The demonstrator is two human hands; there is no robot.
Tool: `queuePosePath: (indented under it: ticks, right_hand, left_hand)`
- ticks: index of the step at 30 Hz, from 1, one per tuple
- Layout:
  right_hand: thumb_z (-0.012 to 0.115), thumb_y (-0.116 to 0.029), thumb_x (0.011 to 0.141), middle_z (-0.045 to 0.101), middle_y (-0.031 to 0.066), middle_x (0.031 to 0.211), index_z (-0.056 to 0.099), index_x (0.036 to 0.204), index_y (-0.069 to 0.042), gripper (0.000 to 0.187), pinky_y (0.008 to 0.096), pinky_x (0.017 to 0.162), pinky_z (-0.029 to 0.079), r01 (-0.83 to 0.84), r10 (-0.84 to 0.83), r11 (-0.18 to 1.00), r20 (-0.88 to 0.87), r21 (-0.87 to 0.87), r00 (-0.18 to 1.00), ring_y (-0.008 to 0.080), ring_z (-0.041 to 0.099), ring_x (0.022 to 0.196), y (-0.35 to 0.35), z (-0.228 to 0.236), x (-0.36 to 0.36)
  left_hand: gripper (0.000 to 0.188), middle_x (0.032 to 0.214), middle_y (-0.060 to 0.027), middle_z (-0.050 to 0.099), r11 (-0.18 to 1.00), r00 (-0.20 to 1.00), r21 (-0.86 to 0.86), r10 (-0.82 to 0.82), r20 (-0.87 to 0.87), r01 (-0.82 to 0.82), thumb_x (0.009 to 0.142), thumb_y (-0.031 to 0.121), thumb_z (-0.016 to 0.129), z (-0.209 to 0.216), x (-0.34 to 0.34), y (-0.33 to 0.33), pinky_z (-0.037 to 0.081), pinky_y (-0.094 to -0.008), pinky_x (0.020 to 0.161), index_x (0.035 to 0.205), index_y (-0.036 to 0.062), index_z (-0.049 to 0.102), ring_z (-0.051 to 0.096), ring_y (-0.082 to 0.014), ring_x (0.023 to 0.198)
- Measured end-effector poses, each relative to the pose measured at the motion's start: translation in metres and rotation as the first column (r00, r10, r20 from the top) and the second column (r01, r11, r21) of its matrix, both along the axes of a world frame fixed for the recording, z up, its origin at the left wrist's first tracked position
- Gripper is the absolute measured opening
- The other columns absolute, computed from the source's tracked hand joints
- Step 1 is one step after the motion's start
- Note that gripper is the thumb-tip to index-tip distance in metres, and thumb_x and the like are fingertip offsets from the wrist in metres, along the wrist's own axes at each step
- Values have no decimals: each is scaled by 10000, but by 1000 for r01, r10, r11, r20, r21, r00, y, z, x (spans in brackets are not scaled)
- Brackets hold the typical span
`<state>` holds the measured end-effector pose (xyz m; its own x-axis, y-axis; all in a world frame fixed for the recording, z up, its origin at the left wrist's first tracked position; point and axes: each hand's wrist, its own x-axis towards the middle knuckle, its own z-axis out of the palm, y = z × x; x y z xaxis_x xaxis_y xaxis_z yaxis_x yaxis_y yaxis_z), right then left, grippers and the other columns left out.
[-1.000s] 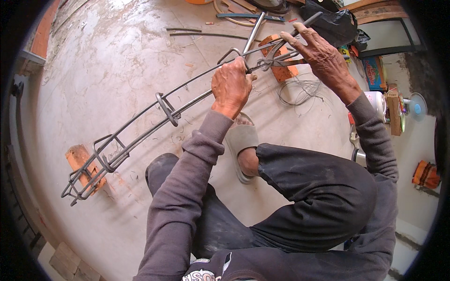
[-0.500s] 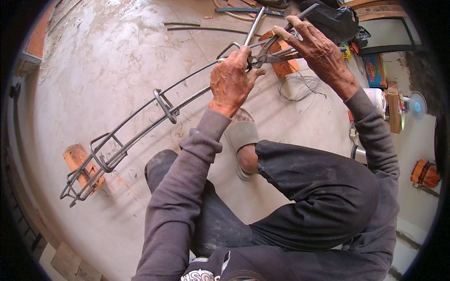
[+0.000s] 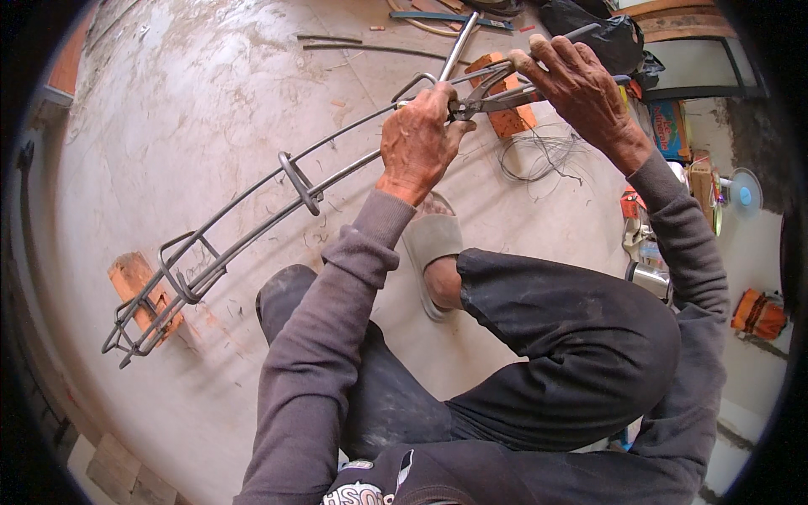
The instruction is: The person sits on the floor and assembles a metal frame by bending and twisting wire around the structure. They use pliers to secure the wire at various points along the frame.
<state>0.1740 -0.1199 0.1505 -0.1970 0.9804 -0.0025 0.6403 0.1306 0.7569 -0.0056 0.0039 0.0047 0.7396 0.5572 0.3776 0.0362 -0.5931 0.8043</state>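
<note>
A long, narrow cage of steel rods point(image 3: 252, 202) with bent stirrups runs from lower left to upper right, a little above the floor. My left hand point(image 3: 421, 143) is closed round its rods near a stirrup at the upper end. Just beside its thumb and fingertips are the jaws of the pincers point(image 3: 471, 107). My right hand point(image 3: 585, 93) is on the handles, with one handle at its fingertips and the other running under the palm. What lies between the jaws is too small to make out.
One brick point(image 3: 130, 278) lies under the cage's lower end, another brick point(image 3: 511, 122) under its upper end. Thin tie wire point(image 3: 539, 160) lies coiled near my right forearm. Loose rods point(image 3: 362, 49) and a black bag point(image 3: 589, 34) lie farther off. My sandalled foot point(image 3: 438, 244) is below the cage.
My right hand has shifted a little to the right and nearer, its fingers still at the pincers' handles. My left hand and the cage have barely moved.
</note>
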Motion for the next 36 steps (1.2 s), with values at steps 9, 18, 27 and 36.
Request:
queuePosePath:
  ticks: [9, 18, 27, 36]
  right_hand:
    - [724, -324, 836, 586, 43, 1196, 578, 1215, -118, 455, 423, 1168, 378, -52, 86, 989, 254, -137, 963, 200, 555, 1204, 32, 31, -37]
    - [716, -258, 885, 641, 87, 1132, 569, 1238, -75, 424, 375, 1004, 485, 109, -74, 969, 159, -223, 984, 212, 617, 1092, 20, 27, -30]
    - [695, -150, 907, 636, 97, 1071, 575, 1227, -71, 352, 340, 892, 501, 167, -123, 954, 183, -250, 975, 203, 628, 1004, 20, 32, -45]
    - [589, -5, 909, 617, 120, 952, 565, 1181, -51, 276, 397, 808, 498, 315, -406, 882, -229, -350, 885, 271, 643, 930, -1, 34, -49]
  left_hand:
    - [284, 741, -205, 676, 963, 986, -258, -117, -119, 83, 778, 72, 754, -29, 8, 25, 566, -441, 630, 948, -31, 553, 703, -340, 659]
    - [656, 777, -194, 691, 614, 895, -738, -445, -30, 280, 1015, 565, 461, 13, 9, 38, 497, -289, 417, 971, -79, 576, 697, -219, 559]
    - [222, 612, -135, 661, 900, 892, -85, -436, -118, 428, 1029, 142, 469, -18, 29, 41, 431, -304, 405, 979, -2, 631, 581, -164, 453]
    - [403, 636, -163, 694, 709, 915, -668, -390, -101, 228, 999, 327, 537, 2, 23, 35, 393, -279, 418, 838, -29, 637, 535, -117, 462]
